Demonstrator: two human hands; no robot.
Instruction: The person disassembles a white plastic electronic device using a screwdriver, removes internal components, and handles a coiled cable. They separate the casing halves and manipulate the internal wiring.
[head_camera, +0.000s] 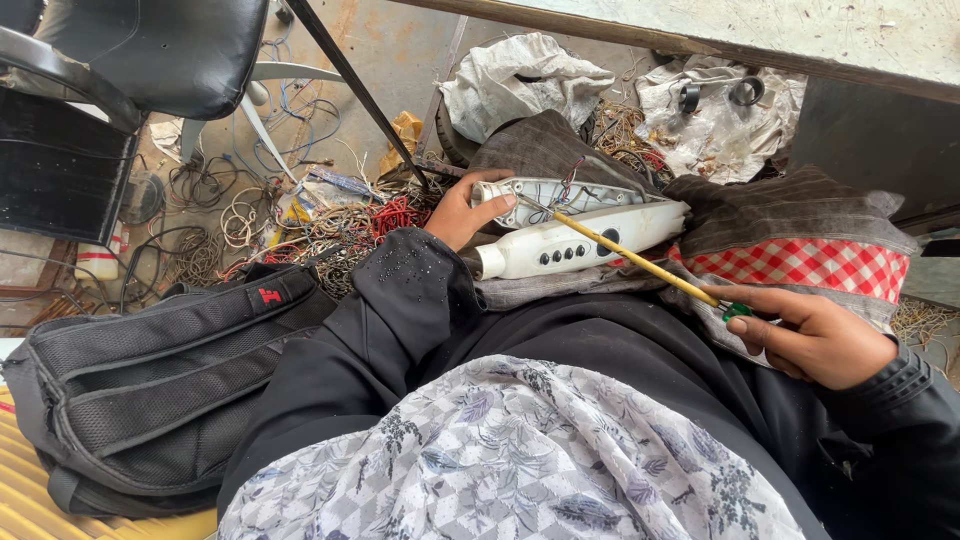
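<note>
From the head view, your left hand (458, 212) is wrapped around the near end of a white plastic casing (560, 225), its grip pressed closed on the shell, thumb on top and fingers curled out of sight behind it. The casing lies across your lap on dark striped cloth (560, 150); it is split into two long halves, the upper half showing its open inside with thin coloured wires at one spot, the lower half showing a row of small dark round holes.

Your right hand (815, 335) holds a screwdriver (625, 255) with a yellow shaft and a green collar near the handle, the fingers pinching the handle end. The shaft runs up and to the left, and its tip rests in the open upper half of the casing near the wires. A red and white checked cloth (800, 265) lies over your right knee, just beside that hand.

To your left a black backpack (150, 380) sits against your sleeve. Beyond it the floor carries tangled wire coils (240, 215), a bunch of red wire (400, 212) and the base of a black office chair (150, 50). Crumpled white sacks (520, 80) lie past your knees.
</note>
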